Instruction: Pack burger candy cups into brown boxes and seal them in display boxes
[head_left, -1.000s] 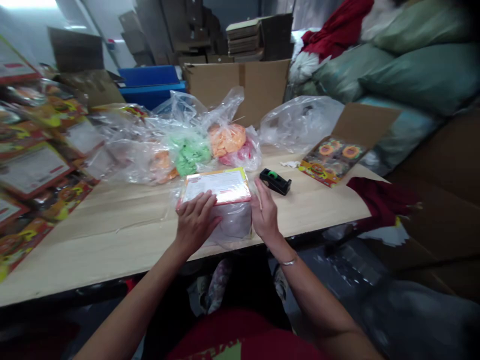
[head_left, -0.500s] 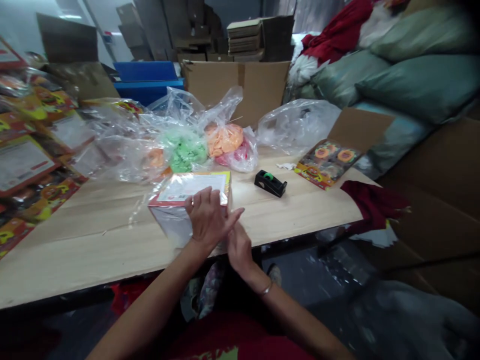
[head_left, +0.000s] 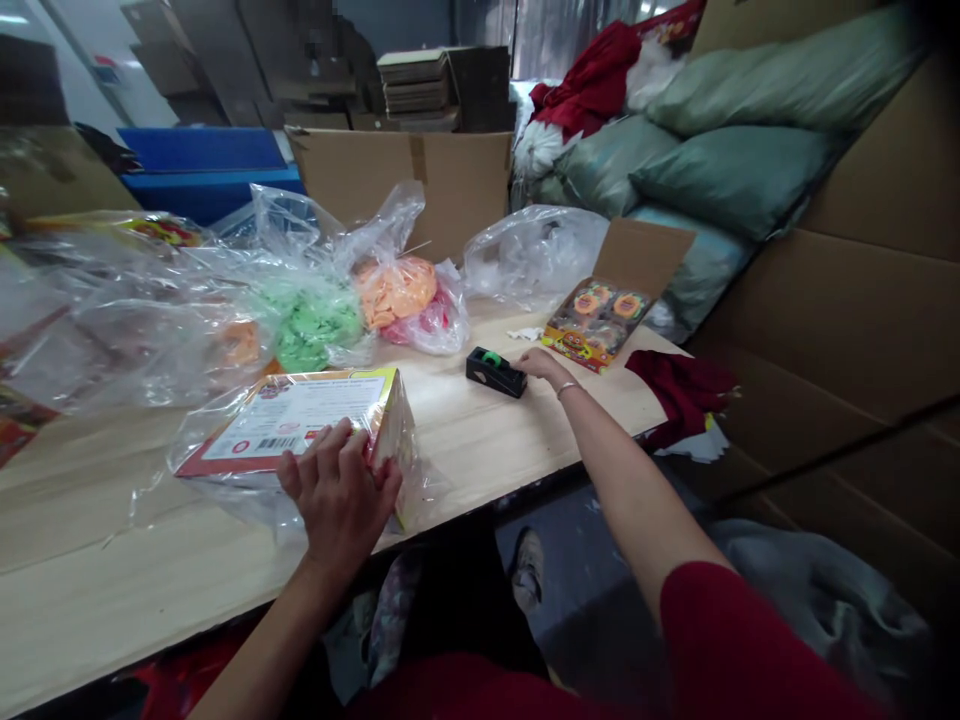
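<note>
A printed box in a loose clear plastic bag lies near the table's front edge, its label and barcode facing up. My left hand rests over its front right corner, fingers spread on the top and thumb by the right side. To the right stands a black tape dispenser with a green core. At its cutter end, my right hand is closed in a pinch on the tape; the strip itself is too fine to see.
Behind the box are clear bags of green pieces and orange pieces. An opened display box of round packaged items stands at right, beside a dark red cloth. A large carton and stuffed sacks fill the back.
My right hand has left the box's right side and reached out to the tape dispenser. My left hand stays on the box, which has turned slightly. The view has swung to the right.
</note>
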